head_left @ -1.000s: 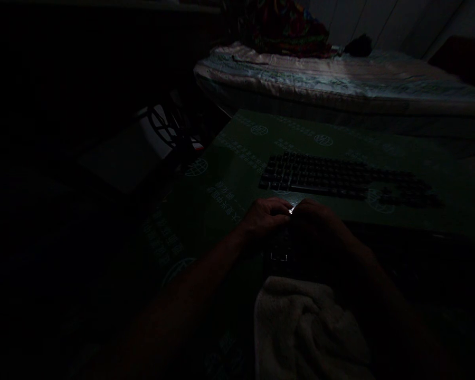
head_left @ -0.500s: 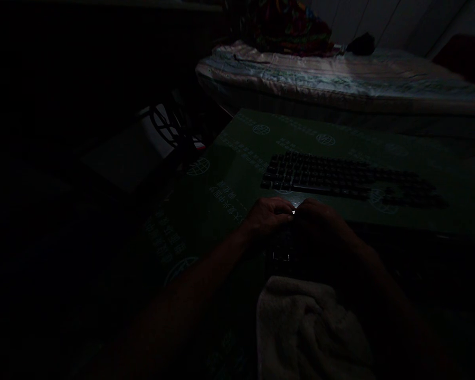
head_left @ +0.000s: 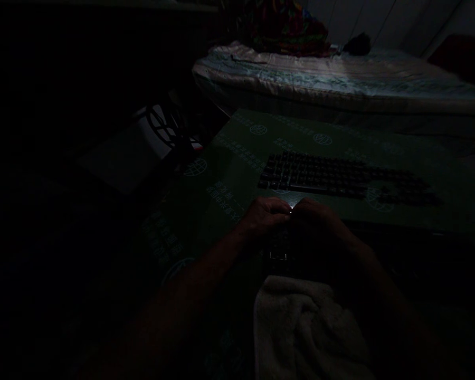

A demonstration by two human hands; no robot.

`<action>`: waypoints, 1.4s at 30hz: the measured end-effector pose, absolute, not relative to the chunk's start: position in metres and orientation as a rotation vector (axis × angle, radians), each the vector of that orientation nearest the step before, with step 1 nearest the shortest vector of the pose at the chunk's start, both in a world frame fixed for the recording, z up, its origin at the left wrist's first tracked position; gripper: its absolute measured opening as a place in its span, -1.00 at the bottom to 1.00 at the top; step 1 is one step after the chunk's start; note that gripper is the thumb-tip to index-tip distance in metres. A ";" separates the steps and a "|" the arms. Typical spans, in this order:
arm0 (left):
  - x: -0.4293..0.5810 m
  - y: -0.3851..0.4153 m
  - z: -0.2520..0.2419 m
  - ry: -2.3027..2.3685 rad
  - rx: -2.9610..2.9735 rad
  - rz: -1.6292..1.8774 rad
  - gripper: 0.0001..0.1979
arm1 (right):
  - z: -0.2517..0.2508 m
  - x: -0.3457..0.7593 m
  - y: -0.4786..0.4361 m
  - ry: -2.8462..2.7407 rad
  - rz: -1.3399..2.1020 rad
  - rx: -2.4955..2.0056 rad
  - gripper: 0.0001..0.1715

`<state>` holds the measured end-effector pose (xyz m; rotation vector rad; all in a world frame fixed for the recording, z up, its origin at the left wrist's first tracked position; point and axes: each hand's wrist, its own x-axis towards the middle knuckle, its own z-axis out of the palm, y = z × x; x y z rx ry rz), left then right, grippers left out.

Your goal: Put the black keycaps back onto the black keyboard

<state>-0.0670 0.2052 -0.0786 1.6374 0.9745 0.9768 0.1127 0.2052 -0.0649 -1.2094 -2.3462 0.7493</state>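
Note:
In deep shadow, my left hand [head_left: 264, 214] and my right hand [head_left: 316, 215] meet fingertip to fingertip, their fingers closed. Whatever is pinched there is too small and dark to name; a bright glint shows between the fingertips. Under and in front of the hands lies a dark keyboard base [head_left: 277, 266], mostly hidden by my right arm and the gloom. Beyond the hands, black keycaps [head_left: 320, 177] are laid out in keyboard order on a green printed board [head_left: 229, 169]. A crumpled light towel [head_left: 301, 322] lies close to me, touching or overlapping the base's near edge.
Behind the board stands a bed [head_left: 301, 74] with a patterned sheet and a colourful cloth heap [head_left: 288, 31] on it. To the left of the board is a pale object with a black curved lattice [head_left: 164, 126]. The far left is too dark to make out.
The whole view has shifted slightly. My hands stay together in the same place over the base, and the glint between the fingertips has become smaller.

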 end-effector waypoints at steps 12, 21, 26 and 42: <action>-0.067 0.204 -0.079 1.020 1.663 0.971 -0.92 | -0.061 0.112 0.204 -2.252 0.820 -1.229 -0.91; -0.067 0.205 -0.081 1.018 1.691 0.959 -0.92 | -0.059 0.112 0.207 -2.189 0.900 -1.285 -0.88; -0.066 0.206 -0.079 1.052 1.695 0.959 -0.92 | -0.063 0.112 0.209 -2.140 0.939 -1.266 -0.88; -0.064 0.207 -0.078 1.115 1.619 0.946 -0.92 | -0.064 0.111 0.208 -1.937 1.079 -1.309 -0.83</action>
